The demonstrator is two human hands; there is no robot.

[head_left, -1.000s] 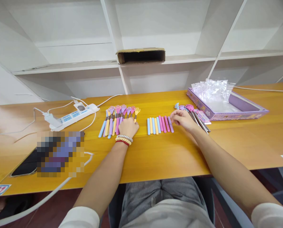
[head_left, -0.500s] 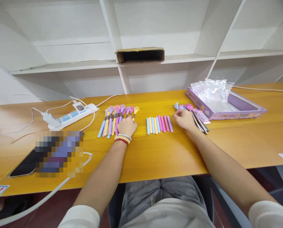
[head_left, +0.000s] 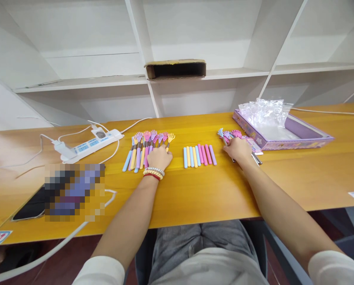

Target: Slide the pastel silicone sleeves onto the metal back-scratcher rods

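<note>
My left hand [head_left: 159, 157] is curled over the right end of a row of small back scratchers [head_left: 137, 154] with pastel handles and claw heads. A yellow-headed scratcher [head_left: 171, 138] runs down under its fingers; their tips are hidden. To the right, my right hand [head_left: 238, 149] is closed around the metal rod of a handleless scratcher with a light blue claw [head_left: 221, 133]. Purple and pink claw heads [head_left: 236, 133] lie just beyond it, and metal rod ends [head_left: 256, 159] stick out beneath the wrist. Between my hands lies a row of loose handles [head_left: 198, 155] in blue, yellow, pink and purple.
A purple box tray [head_left: 301, 143] with clear plastic bags [head_left: 264, 113] stands at the right. On the left are a white power strip [head_left: 90, 147], cables and a dark phone [head_left: 31, 204] beside a blurred patch. White shelves with a cardboard box [head_left: 175, 69] rise behind.
My right hand has moved slightly right, from beside the claw heads onto the rods, and now grips the blue-clawed one. My left hand has stayed almost in place.
</note>
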